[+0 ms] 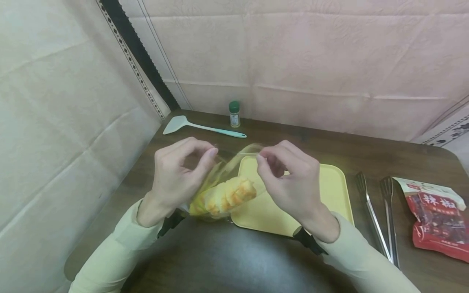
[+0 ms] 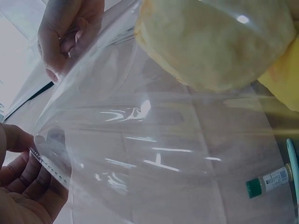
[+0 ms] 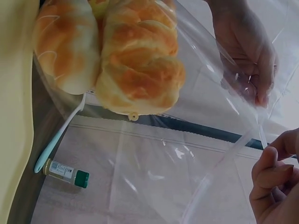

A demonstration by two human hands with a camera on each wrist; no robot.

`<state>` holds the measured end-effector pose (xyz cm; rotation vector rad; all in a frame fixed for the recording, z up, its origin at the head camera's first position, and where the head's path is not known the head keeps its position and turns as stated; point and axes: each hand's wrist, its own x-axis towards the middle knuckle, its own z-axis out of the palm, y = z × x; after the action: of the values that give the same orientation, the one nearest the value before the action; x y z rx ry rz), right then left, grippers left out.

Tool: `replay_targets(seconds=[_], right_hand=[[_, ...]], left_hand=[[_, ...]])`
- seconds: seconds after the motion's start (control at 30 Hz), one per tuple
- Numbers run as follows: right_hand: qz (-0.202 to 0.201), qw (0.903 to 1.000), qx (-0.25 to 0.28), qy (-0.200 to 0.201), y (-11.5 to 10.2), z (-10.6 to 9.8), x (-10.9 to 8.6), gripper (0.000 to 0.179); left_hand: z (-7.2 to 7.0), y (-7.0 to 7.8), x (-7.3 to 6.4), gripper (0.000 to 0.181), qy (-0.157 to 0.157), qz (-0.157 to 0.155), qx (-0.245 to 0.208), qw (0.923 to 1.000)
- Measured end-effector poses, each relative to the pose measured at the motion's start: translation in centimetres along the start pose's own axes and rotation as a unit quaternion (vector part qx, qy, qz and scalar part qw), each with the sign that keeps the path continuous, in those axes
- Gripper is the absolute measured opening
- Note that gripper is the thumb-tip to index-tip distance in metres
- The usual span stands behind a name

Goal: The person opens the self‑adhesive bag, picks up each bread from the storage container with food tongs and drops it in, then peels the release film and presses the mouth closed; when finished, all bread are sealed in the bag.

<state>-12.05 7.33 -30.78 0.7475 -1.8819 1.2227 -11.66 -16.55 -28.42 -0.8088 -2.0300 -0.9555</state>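
A clear plastic bag (image 2: 154, 135) hangs between my two hands, with bread rolls (image 1: 229, 195) inside it. My left hand (image 1: 179, 173) pinches one side of the bag's rim between thumb and finger. On the opposite side, my right hand (image 1: 293, 175) pinches the rim, which stretches between the hands. The right wrist view shows two browned rolls (image 3: 140, 60) side by side, with a bit of something yellow behind them. Below the bag and my right hand lies a yellow tray (image 1: 333, 191), partly covered from view.
Behind the hands lie a pale turquoise spatula (image 1: 212, 129) and a small green-capped jar (image 1: 234, 114), upright. Metal tongs (image 1: 373, 219) lie right of the tray, beside a red packet of dried chili (image 1: 439, 219). Cloth walls (image 1: 311, 61) border the table at the back and left.
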Motion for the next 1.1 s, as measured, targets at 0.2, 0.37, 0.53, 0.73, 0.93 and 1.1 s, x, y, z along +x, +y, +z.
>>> replay_targets(seconds=[0.2,0.37,0.53,0.73,0.93,1.1], right_hand=[[0.016,0.9997,-0.004,0.016,0.2,-0.5,-0.3,0.014],[0.025,0.9995,-0.007,0.018,0.5,-1.0,-0.6,0.015],[0.036,0.9991,-0.015,0.019,0.7,-1.5,-0.9,0.015],[0.046,0.9984,-0.026,0.019,1.2,-2.1,-1.4,0.015],[0.054,0.9976,-0.039,0.018,1.6,-2.7,-1.7,0.015],[0.059,0.9969,-0.048,0.018,1.9,-3.1,-2.0,0.015]], left_hand=[[0.0,-0.1,-0.1,0.005,0.004,-0.007,-0.007,0.9999],[-0.1,-0.3,-0.1,0.007,0.006,-0.011,-0.007,0.9999],[-0.1,-0.4,-0.2,0.012,0.010,-0.017,-0.007,0.9998],[-0.1,-0.5,-0.3,0.016,0.018,-0.025,-0.008,0.9995],[-0.1,-0.7,-0.3,0.016,0.029,-0.033,-0.008,0.9990],[-0.2,-0.9,-0.4,0.017,0.033,-0.041,-0.007,0.9986]])
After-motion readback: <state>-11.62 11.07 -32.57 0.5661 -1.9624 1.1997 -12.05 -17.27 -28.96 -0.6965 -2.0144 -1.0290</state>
